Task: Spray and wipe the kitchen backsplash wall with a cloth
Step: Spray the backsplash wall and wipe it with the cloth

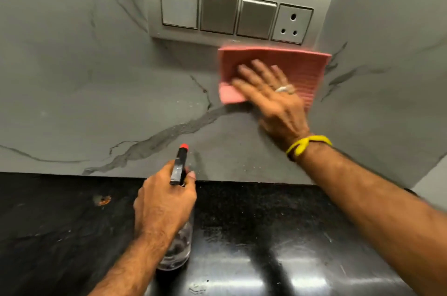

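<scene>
No text, labels, numbers — nothing legible

The backsplash wall (72,78) looks like matt grey stone with dark veins. The worktop (266,235) is black speckled stone, polished and glossy, with bright reflections near its front edge. The cloth (302,70) is pink fabric with a fine ribbed texture. The spray bottle (179,247) is clear plastic; its black head looks shiny. The switch plate (154,12) is smooth pale plastic.
</scene>
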